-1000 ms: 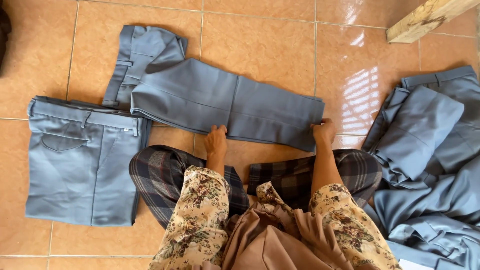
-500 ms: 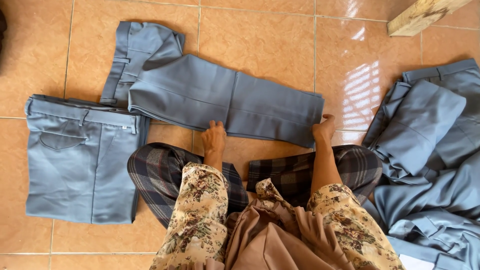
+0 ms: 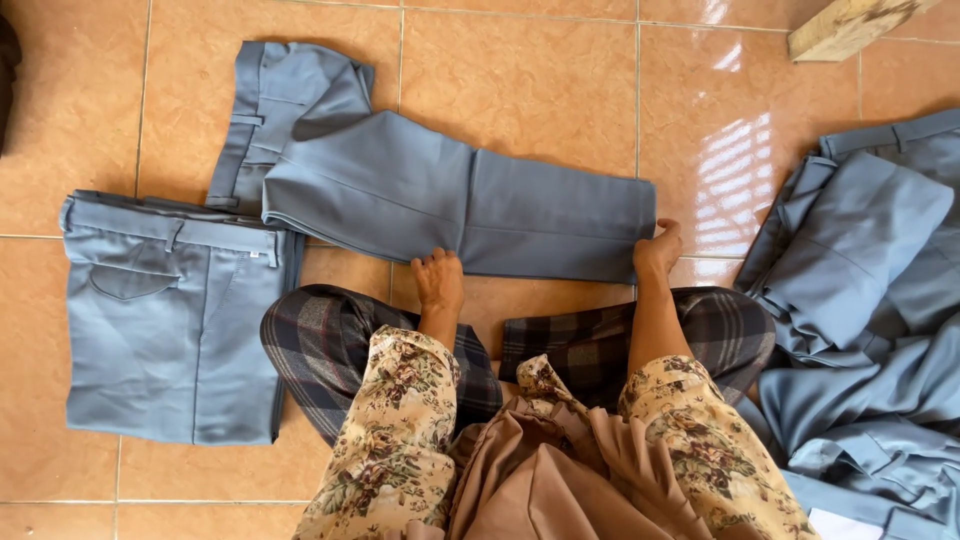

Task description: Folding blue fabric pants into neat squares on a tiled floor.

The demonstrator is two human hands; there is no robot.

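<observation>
A pair of grey-blue trousers (image 3: 450, 195) lies flat on the tiled floor in front of me, legs stretched to the right, waistband at the upper left. My left hand (image 3: 439, 281) pinches the near edge at the middle of the legs. My right hand (image 3: 656, 248) grips the hem end at the right. My crossed legs in dark checked cloth (image 3: 340, 345) sit just below.
A folded pair of the same trousers (image 3: 170, 315) lies at my left. A loose pile of grey-blue trousers (image 3: 870, 330) fills the right side. A wooden block (image 3: 850, 22) rests at the top right on the orange tiles (image 3: 520, 70).
Both hands stay on the trousers' near edge; the left hand has slid slightly left along it. The view has shifted a little.
</observation>
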